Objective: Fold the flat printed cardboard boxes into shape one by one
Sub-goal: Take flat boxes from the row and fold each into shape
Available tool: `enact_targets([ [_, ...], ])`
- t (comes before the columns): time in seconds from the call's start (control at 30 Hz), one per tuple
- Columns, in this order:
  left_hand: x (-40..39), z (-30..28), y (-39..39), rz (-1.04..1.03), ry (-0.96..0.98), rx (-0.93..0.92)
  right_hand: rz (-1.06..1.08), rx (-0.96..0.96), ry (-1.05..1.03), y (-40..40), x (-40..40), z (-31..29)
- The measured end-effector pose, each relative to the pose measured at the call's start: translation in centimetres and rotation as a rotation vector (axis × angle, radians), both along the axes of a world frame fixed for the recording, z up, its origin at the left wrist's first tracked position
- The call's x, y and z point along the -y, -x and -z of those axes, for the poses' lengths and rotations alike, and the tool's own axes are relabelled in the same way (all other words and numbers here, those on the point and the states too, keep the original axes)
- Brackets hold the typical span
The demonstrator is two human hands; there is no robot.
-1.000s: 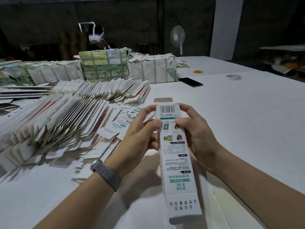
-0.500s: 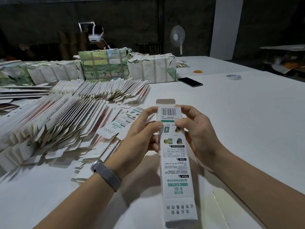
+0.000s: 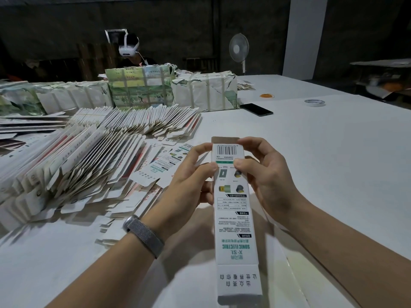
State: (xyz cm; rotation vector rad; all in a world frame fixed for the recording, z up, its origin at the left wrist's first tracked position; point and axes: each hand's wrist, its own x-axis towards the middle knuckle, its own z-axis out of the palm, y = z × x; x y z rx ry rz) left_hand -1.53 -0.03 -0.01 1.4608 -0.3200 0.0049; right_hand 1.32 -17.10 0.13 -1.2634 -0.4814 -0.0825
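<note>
Pinching one box (image 3: 233,210) above the table (image 3: 333,163) between left hand (image 3: 191,185) and right hand (image 3: 264,176), we've squared it — end flaps stay open, and the flat pile (image 3: 84,156) waits.

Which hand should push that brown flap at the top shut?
Probably right: the right hand has a fingertip already beside the brown flap of the box. The left hand pinches lower.

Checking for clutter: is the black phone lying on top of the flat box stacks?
No, the phone lies on the bare table, beside the wrapped bundle.
</note>
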Motion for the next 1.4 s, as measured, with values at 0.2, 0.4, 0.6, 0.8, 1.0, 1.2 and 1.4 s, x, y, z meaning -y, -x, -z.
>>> enact_targets([
  [0.2,0.23,-0.10,0.19,0.014,0.007,0.000,0.009,0.001,-0.053,-0.07,-0.13,-0.02],
  [0.4,0.22,-0.32,0.29,-0.004,0.033,-0.025,0.013,0.008,-0.056,-0.01,-0.24,0.00],
  [0.6,0.07,-0.13,0.23,0.005,-0.002,-0.032,0.012,0.007,-0.040,-0.06,-0.17,0.03],
  [0.8,0.03,-0.08,0.13,0.024,0.010,-0.020,0.005,-0.004,-0.020,-0.12,-0.07,0.13],
  [1.0,0.26,-0.06,0.12,0.020,0.019,-0.021,-0.025,-0.012,0.025,0.04,0.07,-0.01],
  [1.2,0.49,0.12,0.19,0.011,-0.046,-0.006,0.017,-0.059,-0.019,0.18,0.01,-0.62],
  [1.4,0.40,0.30,0.17,0.003,-0.087,0.004,0.056,-0.106,-0.019,0.25,-0.04,-0.75],
])
